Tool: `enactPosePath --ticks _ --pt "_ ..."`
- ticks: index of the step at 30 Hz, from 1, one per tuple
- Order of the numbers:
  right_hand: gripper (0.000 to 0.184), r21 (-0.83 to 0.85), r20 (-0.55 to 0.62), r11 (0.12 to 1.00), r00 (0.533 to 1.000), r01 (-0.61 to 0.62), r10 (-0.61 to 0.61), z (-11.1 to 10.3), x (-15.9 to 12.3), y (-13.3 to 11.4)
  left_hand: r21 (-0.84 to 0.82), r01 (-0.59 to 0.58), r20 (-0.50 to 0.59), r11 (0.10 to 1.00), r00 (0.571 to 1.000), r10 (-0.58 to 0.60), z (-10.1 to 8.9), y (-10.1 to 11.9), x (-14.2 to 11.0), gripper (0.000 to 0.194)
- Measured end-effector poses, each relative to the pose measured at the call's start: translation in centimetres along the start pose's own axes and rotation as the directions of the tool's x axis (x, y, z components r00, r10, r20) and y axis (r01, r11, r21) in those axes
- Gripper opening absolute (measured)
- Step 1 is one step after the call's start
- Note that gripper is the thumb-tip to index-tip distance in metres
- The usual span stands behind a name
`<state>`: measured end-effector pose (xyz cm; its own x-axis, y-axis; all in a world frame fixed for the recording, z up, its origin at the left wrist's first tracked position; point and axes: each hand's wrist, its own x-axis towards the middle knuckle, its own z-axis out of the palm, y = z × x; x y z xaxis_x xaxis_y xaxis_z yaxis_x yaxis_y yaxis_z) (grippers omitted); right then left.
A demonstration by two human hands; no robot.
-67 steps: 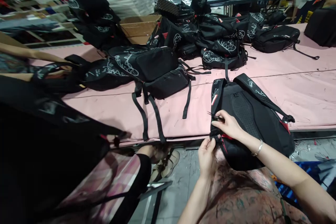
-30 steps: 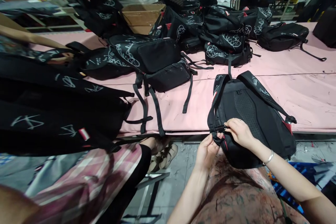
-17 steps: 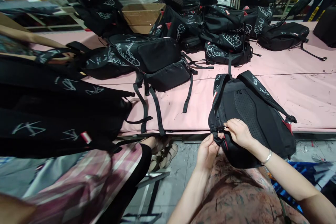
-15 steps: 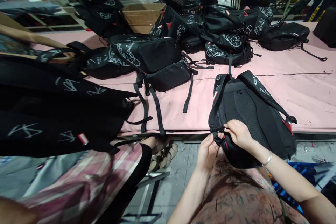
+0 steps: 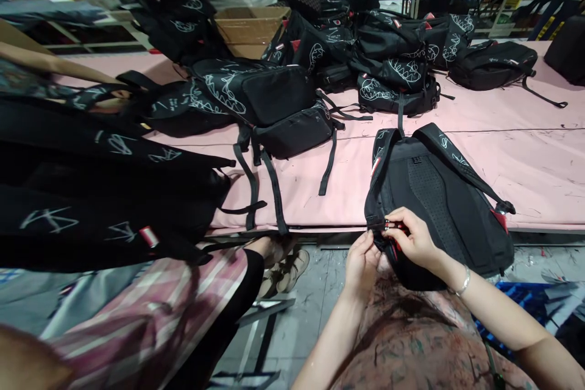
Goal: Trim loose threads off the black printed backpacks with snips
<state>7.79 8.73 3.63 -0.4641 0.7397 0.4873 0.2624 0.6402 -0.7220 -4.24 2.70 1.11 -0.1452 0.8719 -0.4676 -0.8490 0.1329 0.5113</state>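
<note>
A black backpack (image 5: pixel 450 201) lies back panel up on the pink-covered table, its lower end hanging over the front edge towards my lap. At its lower left corner, the fingers of my left hand (image 5: pixel 361 259) are closed on the end of the shoulder strap (image 5: pixel 375 222). My right hand (image 5: pixel 414 237) is just to the right, closed on small dark thread snips (image 5: pixel 392 225) whose tips point left at the strap. Fingers and webbing partly hide the snips. A little red trim shows beside my hands.
Black backpacks with white scribble print (image 5: pixel 274 97) lie left of mine, straps dangling over the table edge (image 5: pixel 320 228). More backpacks (image 5: pixel 393 67) are piled behind, by a cardboard box (image 5: pixel 249 27). A co-worker at left holds a large black bag (image 5: pixel 105 195). A blue crate (image 5: pixel 507 304) stands right.
My right hand and the snips have come down from higher on the strap to its lower end, then shifted slightly left. The co-worker's bag at left has turned and lowered.
</note>
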Motion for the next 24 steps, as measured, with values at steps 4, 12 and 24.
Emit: enactPosePath --ticks 4,12,24 --pt "0.015 -0.242 0.064 0.97 0.998 0.031 -0.015 -1.0 -0.2 0.9 0.003 0.027 0.001 1.0 1.0 -0.027 -0.1 0.1 0.1 0.015" --pt "0.021 -0.447 0.176 0.887 0.984 0.114 -0.038 -0.4 -0.8 1.2 0.011 0.01 0.051 1.0 0.999 -0.011 -0.1 -0.3 0.1 0.016" --pt "0.019 -0.284 0.079 0.959 0.997 0.004 0.019 -0.3 -1.0 0.7 0.056 -0.041 0.031 0.998 0.999 0.039 0.3 -0.4 -0.1 0.014"
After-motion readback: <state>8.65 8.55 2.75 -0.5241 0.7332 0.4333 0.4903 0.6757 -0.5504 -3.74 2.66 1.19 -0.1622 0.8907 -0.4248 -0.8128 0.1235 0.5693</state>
